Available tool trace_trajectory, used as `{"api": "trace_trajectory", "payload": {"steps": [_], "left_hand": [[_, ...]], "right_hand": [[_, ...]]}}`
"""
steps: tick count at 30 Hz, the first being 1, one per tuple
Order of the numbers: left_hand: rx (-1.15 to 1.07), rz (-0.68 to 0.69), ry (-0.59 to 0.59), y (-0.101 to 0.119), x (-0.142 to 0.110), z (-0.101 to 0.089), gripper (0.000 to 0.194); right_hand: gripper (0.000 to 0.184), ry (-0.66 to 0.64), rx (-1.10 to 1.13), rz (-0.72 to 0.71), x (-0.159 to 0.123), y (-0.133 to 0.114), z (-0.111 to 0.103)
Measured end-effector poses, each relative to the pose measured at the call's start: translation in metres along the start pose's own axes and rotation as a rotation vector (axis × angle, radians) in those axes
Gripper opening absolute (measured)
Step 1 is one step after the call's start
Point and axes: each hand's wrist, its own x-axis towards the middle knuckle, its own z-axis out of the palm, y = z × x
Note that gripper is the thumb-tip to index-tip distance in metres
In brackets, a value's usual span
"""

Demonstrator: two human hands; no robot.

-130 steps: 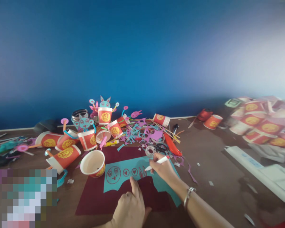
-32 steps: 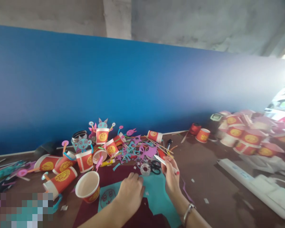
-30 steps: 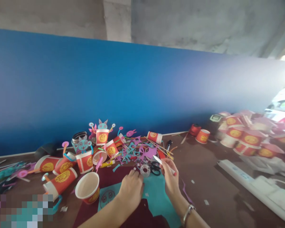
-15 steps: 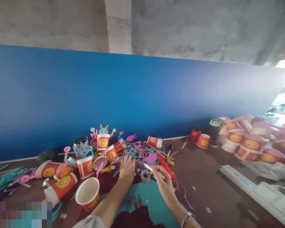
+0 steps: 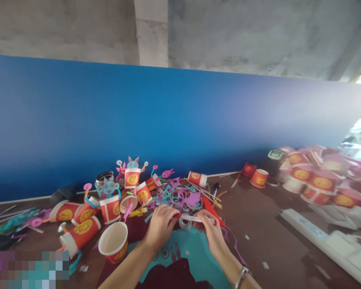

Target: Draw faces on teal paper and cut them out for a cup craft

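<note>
A white marker pen [image 5: 193, 218] with a red end lies level between my two hands. My left hand [image 5: 162, 225] has its fingers closed at the red end, and my right hand [image 5: 211, 230] pinches the white barrel farther right. Just below the marker, a roll of clear tape [image 5: 185, 224] rests on the table. Under my wrists lies a teal paper sheet [image 5: 195, 251] with drawn ears and round shapes. Behind my hands is a heap of purple and teal paper cut-outs [image 5: 191, 199]. An open paper cup [image 5: 113, 242] stands left of my left forearm.
Several red cups with paper figures [image 5: 110, 208] crowd the left side. A red cup [image 5: 259, 178] stands farther right, before a pile of cups [image 5: 315, 178]. A white power strip [image 5: 321, 241] lies at the right. A blue panel [image 5: 180, 120] stands behind the table [image 5: 252, 233].
The marker has turned round, its red end now pointing left. My left hand has come back from the cut-out heap and closed on that end.
</note>
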Motion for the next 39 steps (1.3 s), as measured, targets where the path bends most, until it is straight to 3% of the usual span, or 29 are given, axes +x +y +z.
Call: {"api": "trace_trajectory", "payload": {"steps": [3, 9, 13, 16, 18, 20, 23, 26, 30, 33, 37, 39], "left_hand": [[0.023, 0.146, -0.083, -0.002, -0.008, -0.006, 0.023], [-0.029, 0.127, -0.088, 0.003, -0.019, -0.02, 0.025], [0.035, 0.172, -0.067, 0.009, -0.02, -0.025, 0.03], [0.014, 0.202, -0.04, 0.013, -0.022, -0.027, 0.026], [-0.012, 0.155, -0.006, 0.014, -0.029, -0.027, 0.027], [-0.021, 0.041, 0.033, 0.012, -0.042, -0.027, 0.043], [-0.076, -0.085, 0.063, 0.002, -0.064, -0.028, 0.038], [-0.145, -0.172, 0.031, -0.014, -0.078, -0.029, 0.035], [-0.133, -0.205, 0.078, -0.037, -0.08, -0.029, 0.035], [-0.092, -0.232, 0.087, -0.046, -0.079, -0.027, 0.035], [-0.029, -0.313, -0.049, -0.04, -0.08, -0.028, 0.028], [0.038, -0.332, -0.138, -0.033, -0.08, -0.029, 0.037]], "right_hand": [[0.026, -0.133, 0.049, 0.06, 0.003, 0.004, -0.004], [0.03, -0.384, 0.1, 0.107, 0.0, 0.001, -0.004], [0.03, -0.381, 0.175, 0.162, -0.004, 0.0, 0.001], [0.03, -0.309, 0.198, 0.142, -0.002, 0.003, 0.002], [0.027, -0.24, 0.187, 0.123, 0.0, 0.005, 0.0], [0.023, -0.168, 0.153, 0.103, 0.001, 0.006, -0.001], [0.021, -0.137, 0.003, 0.054, 0.001, 0.002, 0.002], [0.022, -0.284, -0.223, 0.007, 0.001, -0.007, 0.017], [0.026, -0.459, -0.447, -0.206, 0.011, -0.007, 0.045], [0.03, -0.441, -0.709, -0.356, 0.023, 0.001, 0.065], [0.028, -0.475, -1.003, -0.542, 0.028, 0.007, 0.083], [0.027, -0.464, -1.076, -0.601, 0.025, 0.006, 0.086]]}}
